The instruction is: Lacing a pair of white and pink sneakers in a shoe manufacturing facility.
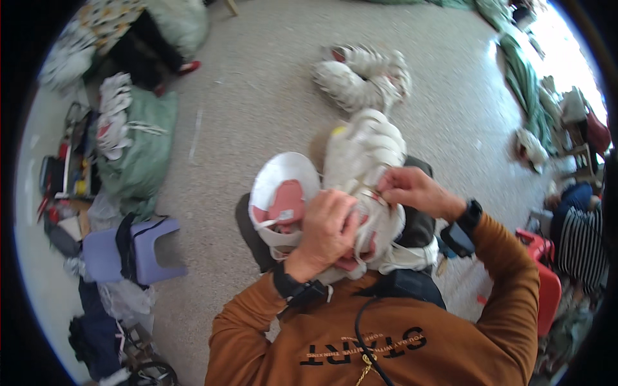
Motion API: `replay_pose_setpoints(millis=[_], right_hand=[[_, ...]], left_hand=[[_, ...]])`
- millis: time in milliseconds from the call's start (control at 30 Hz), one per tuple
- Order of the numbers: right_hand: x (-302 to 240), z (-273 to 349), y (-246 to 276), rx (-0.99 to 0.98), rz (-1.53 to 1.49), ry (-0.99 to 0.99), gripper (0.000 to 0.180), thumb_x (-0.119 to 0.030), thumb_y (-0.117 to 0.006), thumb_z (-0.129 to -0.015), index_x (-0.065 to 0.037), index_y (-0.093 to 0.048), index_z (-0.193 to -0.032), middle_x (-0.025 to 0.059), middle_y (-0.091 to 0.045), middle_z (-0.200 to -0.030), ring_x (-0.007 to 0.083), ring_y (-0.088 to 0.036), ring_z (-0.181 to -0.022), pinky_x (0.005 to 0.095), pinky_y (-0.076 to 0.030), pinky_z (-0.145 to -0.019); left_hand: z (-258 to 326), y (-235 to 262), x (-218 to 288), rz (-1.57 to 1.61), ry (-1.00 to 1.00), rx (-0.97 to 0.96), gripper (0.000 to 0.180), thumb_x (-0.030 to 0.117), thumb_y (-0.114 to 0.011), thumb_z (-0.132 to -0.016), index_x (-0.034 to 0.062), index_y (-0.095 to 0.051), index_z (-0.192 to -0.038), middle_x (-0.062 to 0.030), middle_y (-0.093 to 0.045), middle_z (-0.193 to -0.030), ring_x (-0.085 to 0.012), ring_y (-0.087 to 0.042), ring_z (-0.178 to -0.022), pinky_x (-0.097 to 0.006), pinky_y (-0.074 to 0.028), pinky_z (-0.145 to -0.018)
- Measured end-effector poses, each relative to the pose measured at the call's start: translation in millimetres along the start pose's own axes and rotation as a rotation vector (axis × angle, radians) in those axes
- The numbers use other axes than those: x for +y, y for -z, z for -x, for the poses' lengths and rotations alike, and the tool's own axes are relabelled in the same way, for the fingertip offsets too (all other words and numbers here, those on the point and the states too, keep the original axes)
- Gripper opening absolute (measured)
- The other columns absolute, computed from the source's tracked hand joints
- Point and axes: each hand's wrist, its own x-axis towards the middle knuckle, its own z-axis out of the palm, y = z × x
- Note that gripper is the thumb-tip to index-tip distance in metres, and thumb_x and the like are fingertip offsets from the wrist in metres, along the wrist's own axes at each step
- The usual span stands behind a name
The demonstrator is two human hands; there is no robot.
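On my lap lies a long stack of white, cap-like pieces (367, 145) nested in one another, with pink showing between them near my body. My right hand (415, 191) bends over the stack's right side, its thumb and fingertips pinched close to the white fabric. Left of it, my left hand (325, 225) is closed in a pinch above the stack's near end. What either pinch holds is too small to make out. A separate white cap-like piece (262, 182) with a pink lining and a small label rests beside my left hand, open side up.
Ahead on the floor lies a bent string of white nested pieces (351, 83). To the left stand a purple stool (154, 248) and a green sack (145, 174). A red chair (547, 289) is at right. Another person's legs (154, 48) show at the far left.
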Motion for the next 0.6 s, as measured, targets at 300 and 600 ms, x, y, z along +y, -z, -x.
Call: replay_pose_setpoints(millis=[300, 600], right_hand=[[5.2, 14.0, -9.9, 0.080, 0.272, 0.064, 0.010, -0.006, -0.071, -0.092, -0.004, -0.063, -0.097, -0.0063, -0.057, -0.082, 0.0030, -0.052, -0.075, 0.0218, -0.046, -0.067], [-11.6, -0.4, -2.3, -0.043, 0.700, 0.212, 0.018, -0.017, -0.073, -0.092, -0.001, -0.065, -0.091, 0.0061, -0.062, -0.073, 0.0152, -0.057, -0.069, 0.0339, -0.050, -0.067]], left_hand=[[4.1, -13.1, 2.5, -0.024, -0.004, 0.150, 0.019, 0.004, -0.068, -0.080, 0.0044, -0.060, -0.098, -0.0124, -0.055, -0.093, -0.0338, -0.058, -0.088, -0.044, -0.048, -0.077], [10.4, -16.6, 2.6, -0.074, -0.039, 0.169, 0.019, 0.001, -0.068, -0.082, 0.0042, -0.060, -0.098, -0.0121, -0.056, -0.093, -0.0330, -0.058, -0.087, -0.042, -0.049, -0.076]])
